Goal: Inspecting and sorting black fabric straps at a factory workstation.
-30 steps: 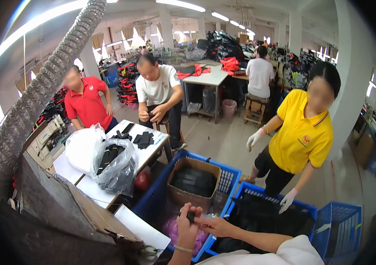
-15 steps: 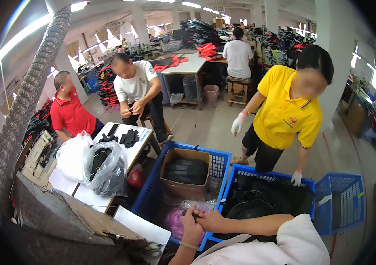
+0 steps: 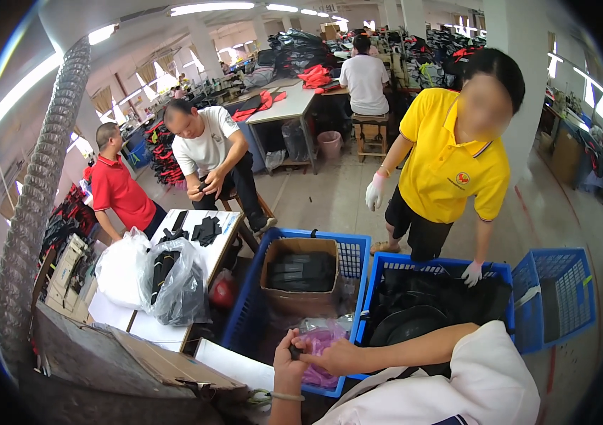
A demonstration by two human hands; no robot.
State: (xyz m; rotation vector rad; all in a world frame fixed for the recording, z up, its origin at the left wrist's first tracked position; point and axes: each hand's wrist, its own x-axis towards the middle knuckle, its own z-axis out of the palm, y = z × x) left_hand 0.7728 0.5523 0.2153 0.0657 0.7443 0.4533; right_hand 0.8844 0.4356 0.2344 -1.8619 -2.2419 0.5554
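Note:
My left hand (image 3: 289, 363) is raised over the front of a blue crate, its fingers closed round a small black piece (image 3: 295, 350) whose kind I cannot make out. From the right, my right hand (image 3: 333, 356) reaches across with the index finger stretched toward that piece and the other fingers curled in. Whether the fingertip touches it is hard to tell. Right below the hands, a pink plastic bag (image 3: 324, 340) lies in the blue crate (image 3: 245, 301). Behind it in the same crate stands a cardboard box (image 3: 298, 287) of stacked black pieces (image 3: 303, 269).
A second blue crate (image 3: 367, 297) holds black items; a person in yellow (image 3: 450, 163) rests a gloved hand in it. Another blue crate (image 3: 564, 283) stands at right. The white table (image 3: 206, 265) at left carries plastic bags (image 3: 174, 276). A person in white (image 3: 209, 145) sits behind it.
My hands were clasped together; now the right one has drawn slightly back, index finger extended. The view has shifted a little. The person in yellow still has a hand at the crate.

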